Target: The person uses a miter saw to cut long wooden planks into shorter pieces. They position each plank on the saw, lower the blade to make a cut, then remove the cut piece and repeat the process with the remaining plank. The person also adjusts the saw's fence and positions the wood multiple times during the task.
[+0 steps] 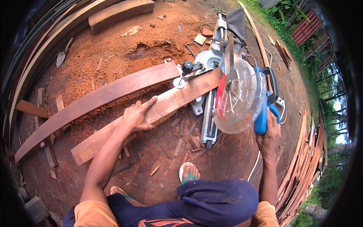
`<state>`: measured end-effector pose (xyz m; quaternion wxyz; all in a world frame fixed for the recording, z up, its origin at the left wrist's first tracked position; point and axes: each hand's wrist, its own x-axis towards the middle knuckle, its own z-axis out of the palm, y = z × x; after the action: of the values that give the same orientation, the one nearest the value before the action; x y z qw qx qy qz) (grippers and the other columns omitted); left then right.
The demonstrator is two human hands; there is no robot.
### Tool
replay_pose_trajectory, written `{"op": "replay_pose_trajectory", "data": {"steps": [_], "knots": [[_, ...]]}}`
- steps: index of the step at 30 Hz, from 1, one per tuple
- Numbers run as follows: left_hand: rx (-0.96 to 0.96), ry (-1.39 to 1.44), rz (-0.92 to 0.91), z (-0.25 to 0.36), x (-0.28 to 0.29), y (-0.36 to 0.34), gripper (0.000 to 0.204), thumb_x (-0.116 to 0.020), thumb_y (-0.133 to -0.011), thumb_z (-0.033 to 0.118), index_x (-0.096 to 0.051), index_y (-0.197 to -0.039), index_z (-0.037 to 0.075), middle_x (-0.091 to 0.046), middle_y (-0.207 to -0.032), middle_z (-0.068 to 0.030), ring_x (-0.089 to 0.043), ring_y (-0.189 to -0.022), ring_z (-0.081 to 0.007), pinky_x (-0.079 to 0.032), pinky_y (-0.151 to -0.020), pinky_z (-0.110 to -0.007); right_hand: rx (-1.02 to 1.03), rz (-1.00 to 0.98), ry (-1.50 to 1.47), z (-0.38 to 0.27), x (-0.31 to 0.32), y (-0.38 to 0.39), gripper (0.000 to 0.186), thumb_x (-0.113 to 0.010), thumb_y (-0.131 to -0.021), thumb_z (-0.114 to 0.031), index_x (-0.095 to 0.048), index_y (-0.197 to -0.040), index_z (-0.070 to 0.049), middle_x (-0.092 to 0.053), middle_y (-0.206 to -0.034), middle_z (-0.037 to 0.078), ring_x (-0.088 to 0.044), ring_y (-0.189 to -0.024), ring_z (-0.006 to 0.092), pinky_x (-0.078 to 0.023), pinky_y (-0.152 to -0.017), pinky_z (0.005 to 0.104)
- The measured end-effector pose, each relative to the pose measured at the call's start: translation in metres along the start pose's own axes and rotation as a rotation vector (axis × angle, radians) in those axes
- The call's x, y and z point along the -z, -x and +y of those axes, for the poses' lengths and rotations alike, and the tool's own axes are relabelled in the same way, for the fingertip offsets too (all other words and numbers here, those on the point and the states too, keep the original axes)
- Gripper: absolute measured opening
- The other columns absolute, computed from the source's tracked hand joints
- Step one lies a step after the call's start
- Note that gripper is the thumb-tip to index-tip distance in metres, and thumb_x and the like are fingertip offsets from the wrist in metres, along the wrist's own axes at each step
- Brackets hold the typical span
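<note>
A wooden board lies slantwise, its far end on the bed of a mitre saw. My left hand grips the board near its middle, index finger stretched along the top and the other fingers over the far edge. Around the blue saw handle my right hand is closed; some of its fingers are hidden. The clear round blade guard sits right of the board's end, with red showing behind it. A clamp with a black knob stands at the board's far edge.
A long curved dark plank lies left of the board. Offcuts litter the ground near my sandalled foot. Sawdust spreads behind, with a trowel on it. Stacked wood strips lie right; a white cable trails beside my right arm.
</note>
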<state>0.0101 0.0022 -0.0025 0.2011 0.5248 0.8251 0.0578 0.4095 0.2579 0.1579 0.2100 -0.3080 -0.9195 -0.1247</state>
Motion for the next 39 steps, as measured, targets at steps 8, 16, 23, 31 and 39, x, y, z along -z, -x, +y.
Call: {"op": "replay_pose_trajectory", "data": {"steps": [8,16,23,31,39], "knots": [[-0.004,0.014,0.014,-0.0031,-0.0038,0.0007,0.127,-0.094,-0.059,0.047,-0.025,-0.166,0.041,-0.062,-0.11,-0.0235,-0.07,-0.099,-0.0409,-0.059,-0.084,-0.053,0.008,0.029,-0.022,-0.0039,-0.0041,0.0013,0.079,-0.076,-0.075,-0.003,-0.056,-0.15,-0.008,-0.067,-0.132,0.014,-0.066,-0.114,0.0363,-0.05,-0.096,0.0468],[0.001,0.009,0.007,0.0005,0.0016,0.0012,0.127,-0.094,-0.06,0.047,-0.025,-0.166,0.041,-0.061,-0.109,-0.0229,-0.069,-0.1,-0.0402,-0.059,-0.084,-0.052,0.022,0.033,0.002,-0.0037,-0.0073,0.0038,0.077,-0.077,-0.075,-0.004,-0.056,-0.15,-0.008,-0.066,-0.132,0.014,-0.065,-0.114,0.0371,-0.049,-0.096,0.0471],[0.011,-0.013,0.002,0.0011,0.0016,0.0026,0.126,-0.094,-0.062,0.049,-0.023,-0.166,0.042,-0.061,-0.11,-0.0225,-0.069,-0.101,-0.0392,-0.059,-0.085,-0.051,0.004,0.009,-0.019,-0.0062,-0.0098,0.0052,0.075,-0.076,-0.076,-0.004,-0.057,-0.149,-0.007,-0.065,-0.132,0.015,-0.064,-0.117,0.038,-0.049,-0.098,0.0479],[0.02,0.01,-0.03,0.0013,0.0029,0.0014,0.126,-0.093,-0.063,0.048,-0.022,-0.166,0.042,-0.061,-0.112,-0.0227,-0.069,-0.101,-0.0397,-0.059,-0.086,-0.052,-0.017,-0.007,-0.013,-0.0065,-0.0082,0.0058,0.078,-0.076,-0.074,-0.003,-0.056,-0.15,-0.007,-0.064,-0.134,0.016,-0.063,-0.12,0.0376,-0.048,-0.1,0.0476],[-0.009,0.02,0.006,-0.0008,-0.0006,0.0011,0.125,-0.091,-0.062,0.045,-0.023,-0.166,0.041,-0.06,-0.112,-0.0234,-0.068,-0.102,-0.0413,-0.058,-0.086,-0.054,0.004,0.005,-0.035,-0.0058,-0.005,0.0044,0.079,-0.075,-0.073,-0.001,-0.057,-0.15,-0.009,-0.065,-0.136,0.015,-0.064,-0.119,0.0376,-0.048,-0.102,0.0468]]}}
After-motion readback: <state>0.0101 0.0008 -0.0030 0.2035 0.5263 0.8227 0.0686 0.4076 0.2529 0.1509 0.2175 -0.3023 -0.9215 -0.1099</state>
